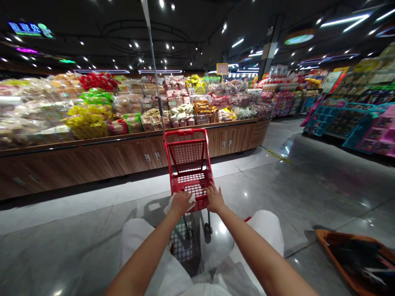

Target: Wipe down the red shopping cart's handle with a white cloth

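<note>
A small red shopping cart (189, 164) stands on the tiled floor right in front of me, its upper basket holding nothing I can see. My left hand (181, 202) is closed on the cart's near rim, with a bit of white paper or cloth bunched under it. My right hand (214, 198) rests on the same rim beside it, fingers curled over the edge. A thin grey pole (153, 61) with a white flag rises from the cart. My white trousers show below my arms.
A long wooden display counter (123, 152) piled with packaged snacks runs across the left and centre. Shelves of goods (354, 119) line the right. An orange basket (358, 255) lies on the floor at lower right. Glossy floor stretches to the right.
</note>
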`<state>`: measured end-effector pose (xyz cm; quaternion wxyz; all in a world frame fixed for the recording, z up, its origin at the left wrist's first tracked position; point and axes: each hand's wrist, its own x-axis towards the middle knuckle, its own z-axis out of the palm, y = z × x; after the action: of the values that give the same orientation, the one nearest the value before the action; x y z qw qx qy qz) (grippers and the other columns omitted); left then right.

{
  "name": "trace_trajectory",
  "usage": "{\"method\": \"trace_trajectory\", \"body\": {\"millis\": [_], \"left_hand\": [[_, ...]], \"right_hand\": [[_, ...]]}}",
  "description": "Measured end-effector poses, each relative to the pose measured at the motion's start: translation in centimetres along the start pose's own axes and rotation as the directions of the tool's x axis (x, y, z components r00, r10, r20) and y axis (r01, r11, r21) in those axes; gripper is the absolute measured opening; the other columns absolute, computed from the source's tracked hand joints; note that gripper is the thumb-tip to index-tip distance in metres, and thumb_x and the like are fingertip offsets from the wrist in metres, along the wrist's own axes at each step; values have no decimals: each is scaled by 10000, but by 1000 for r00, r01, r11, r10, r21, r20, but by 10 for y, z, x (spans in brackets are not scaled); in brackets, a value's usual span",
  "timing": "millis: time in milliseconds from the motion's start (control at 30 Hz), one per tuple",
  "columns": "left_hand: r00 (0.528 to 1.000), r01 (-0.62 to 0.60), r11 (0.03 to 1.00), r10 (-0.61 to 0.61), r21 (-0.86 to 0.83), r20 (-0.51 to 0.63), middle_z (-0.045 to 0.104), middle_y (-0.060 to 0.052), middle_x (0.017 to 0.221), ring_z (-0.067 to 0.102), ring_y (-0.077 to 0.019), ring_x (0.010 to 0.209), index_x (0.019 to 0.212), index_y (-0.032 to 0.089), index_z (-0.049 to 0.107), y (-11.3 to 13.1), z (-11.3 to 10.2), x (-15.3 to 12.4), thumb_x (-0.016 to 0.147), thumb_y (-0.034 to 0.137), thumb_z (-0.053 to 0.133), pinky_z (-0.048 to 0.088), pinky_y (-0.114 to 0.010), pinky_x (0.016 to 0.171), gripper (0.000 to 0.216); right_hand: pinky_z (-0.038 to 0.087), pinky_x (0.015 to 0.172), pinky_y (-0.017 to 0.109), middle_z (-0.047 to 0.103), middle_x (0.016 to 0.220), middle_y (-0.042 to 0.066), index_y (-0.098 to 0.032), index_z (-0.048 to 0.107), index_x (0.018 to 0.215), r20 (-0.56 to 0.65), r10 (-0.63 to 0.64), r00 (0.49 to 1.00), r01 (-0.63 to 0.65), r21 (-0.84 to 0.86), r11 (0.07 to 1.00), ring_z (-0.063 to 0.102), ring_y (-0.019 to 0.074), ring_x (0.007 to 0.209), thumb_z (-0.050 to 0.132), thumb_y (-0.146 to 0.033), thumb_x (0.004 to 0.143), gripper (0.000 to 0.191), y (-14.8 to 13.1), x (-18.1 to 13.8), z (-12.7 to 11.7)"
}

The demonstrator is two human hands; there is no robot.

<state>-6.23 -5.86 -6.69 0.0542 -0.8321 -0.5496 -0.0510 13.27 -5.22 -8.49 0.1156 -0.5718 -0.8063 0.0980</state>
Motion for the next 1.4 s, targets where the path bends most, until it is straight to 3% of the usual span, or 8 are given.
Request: {"method": "trace_trajectory", "body": {"millis": [233, 533, 667, 867, 1033, 1167, 1267, 1400], "left_hand": [[999, 38, 999, -37, -28, 14, 657, -105, 1021, 601, -239, 973, 1104, 175, 588, 64, 9, 31, 819, 280, 587, 431, -359, 825, 304], [998, 27, 1000, -27, 10, -50, 663, -96, 992, 572, -252, 972, 932, 197, 644, -6, 4, -6, 846, 403, 550, 388, -379, 870, 243], [990, 125, 992, -124, 16, -72, 655, -110, 1018, 564, -273, 990, 965, 182, 642, 14, 7, -2, 818, 355, 586, 385, -406, 867, 234], [995, 96, 995, -96, 7, -27, 661, -127, 997, 586, -279, 972, 1034, 154, 624, 61, 10, 29, 840, 242, 538, 400, -415, 836, 230], [997, -49, 999, 50, 15, -53, 669, -106, 963, 596, -267, 941, 946, 167, 639, 12, 8, 8, 839, 352, 568, 421, -388, 809, 226], [988, -50, 999, 50, 6, -149, 664, -93, 967, 589, -245, 945, 927, 178, 640, -26, 11, -18, 825, 348, 587, 413, -382, 859, 205], [988, 49, 999, -48, 4, -149, 664, -94, 949, 586, -255, 946, 925, 172, 637, -14, 13, -15, 806, 332, 606, 413, -394, 855, 202], [995, 65, 998, -66, -18, -80, 668, -104, 979, 590, -262, 966, 972, 156, 625, 35, 14, 12, 816, 311, 589, 418, -393, 842, 222]], "right_hand": [[122, 1096, 588, 308, 1474, 172, -178, 262, 1440, 8, -22, 1000, 22, -7, 1000, 60, 316, 1419, 685, -183, 592, 948, -2, -3, 9], [106, 1085, 606, 255, 1507, 150, -214, 129, 1484, 18, -30, 999, 30, -13, 999, 27, 281, 1427, 602, -111, 621, 989, 17, 7, 7], [125, 1086, 595, 229, 1506, 190, -162, 121, 1486, 10, 20, 1000, -20, -8, 1000, 3, 305, 1425, 655, -143, 589, 1043, 0, 8, 14], [170, 1090, 564, 261, 1496, 174, -154, 148, 1480, 6, -7, 1000, 7, -9, 1000, 21, 292, 1423, 658, -165, 572, 1041, -5, 10, 18], [0, 1134, 514, 325, 1467, 146, -144, 211, 1464, -33, -114, 993, 112, -54, 992, 51, 266, 1423, 614, -121, 579, 973, 18, 8, 12], [8, 1133, 511, 342, 1447, 153, -142, 265, 1443, -67, -117, 991, 114, -50, 992, 67, 287, 1417, 619, -142, 585, 928, 20, 7, 15], [39, 1140, 492, 346, 1432, 171, -113, 286, 1432, -103, -89, 991, 86, -33, 996, 57, 313, 1415, 642, -172, 572, 932, 10, 8, 22], [51, 1147, 469, 334, 1439, 184, -80, 268, 1437, -114, -83, 990, 81, -19, 997, 34, 316, 1418, 664, -191, 553, 975, -2, 10, 30]]}}
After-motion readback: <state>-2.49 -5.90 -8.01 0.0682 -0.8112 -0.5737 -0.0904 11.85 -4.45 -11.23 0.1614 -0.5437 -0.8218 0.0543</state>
